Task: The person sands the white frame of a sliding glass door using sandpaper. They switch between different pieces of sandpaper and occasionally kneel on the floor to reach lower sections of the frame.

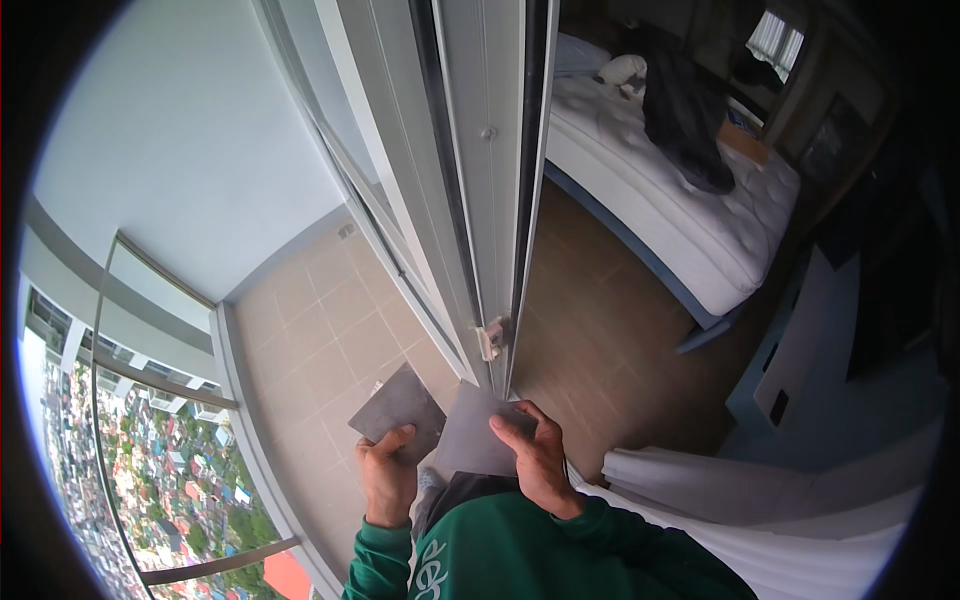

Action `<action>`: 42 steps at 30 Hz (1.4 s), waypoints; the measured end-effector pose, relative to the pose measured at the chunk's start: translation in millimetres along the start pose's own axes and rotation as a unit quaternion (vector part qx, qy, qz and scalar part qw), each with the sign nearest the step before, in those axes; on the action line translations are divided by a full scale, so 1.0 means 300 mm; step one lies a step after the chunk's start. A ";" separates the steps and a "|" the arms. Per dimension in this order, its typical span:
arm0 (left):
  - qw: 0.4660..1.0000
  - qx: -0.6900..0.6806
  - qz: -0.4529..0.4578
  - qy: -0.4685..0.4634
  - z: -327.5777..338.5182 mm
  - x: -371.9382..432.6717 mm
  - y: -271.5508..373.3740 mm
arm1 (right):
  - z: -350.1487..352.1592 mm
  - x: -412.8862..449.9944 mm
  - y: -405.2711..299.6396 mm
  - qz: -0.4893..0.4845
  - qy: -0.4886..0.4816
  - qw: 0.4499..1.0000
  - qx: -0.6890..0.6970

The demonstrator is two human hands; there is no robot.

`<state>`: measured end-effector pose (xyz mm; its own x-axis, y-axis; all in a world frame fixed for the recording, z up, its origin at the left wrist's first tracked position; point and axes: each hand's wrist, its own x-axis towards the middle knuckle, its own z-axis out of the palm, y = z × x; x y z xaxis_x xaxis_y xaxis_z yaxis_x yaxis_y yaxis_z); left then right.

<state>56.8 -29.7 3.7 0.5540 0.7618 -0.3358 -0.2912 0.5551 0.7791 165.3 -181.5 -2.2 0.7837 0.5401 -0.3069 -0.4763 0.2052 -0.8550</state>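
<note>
Between the thumb and fingers of my left hand (pixel 388 472) is a thin dark grey square sheet (pixel 401 409), its surface slightly marked. My right hand (pixel 536 457) grips a second, paler grey sheet (pixel 472 439) by its right side, thumb on top. Both sheets are held at waist height, tilted and side by side; whether their edges touch, I cannot tell. Just beyond them stands the grey door frame (pixel 499 210), with dark vertical seals. A small pale fitting or scrap (pixel 491 339) sits low in its channel.
On the left lies a tiled balcony floor (pixel 322 322) with a metal railing (pixel 169 382) high above a city. To the right, a bed's white mattress (pixel 675 165) carries a dark cloth (pixel 682 120). A white curtain (pixel 712 495) hangs close on my right.
</note>
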 end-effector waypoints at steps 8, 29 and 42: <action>0.984 0.141 0.108 0.011 0.062 -0.031 -0.033 | 0.049 0.019 0.001 -0.043 0.015 0.999 0.013; 0.942 0.307 0.019 -0.136 -0.085 0.068 0.078 | 0.003 0.061 -0.054 -0.098 -0.008 0.992 -0.082; 0.853 0.436 0.119 -0.261 0.011 0.012 0.044 | 0.011 0.044 0.050 -0.097 0.018 0.981 -0.166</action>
<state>57.4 -20.8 14.5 0.8983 0.4394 -0.0083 0.1203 -0.2277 0.9663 167.1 -168.5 -17.8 0.8634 0.4864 -0.1340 -0.1651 0.0215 -0.9860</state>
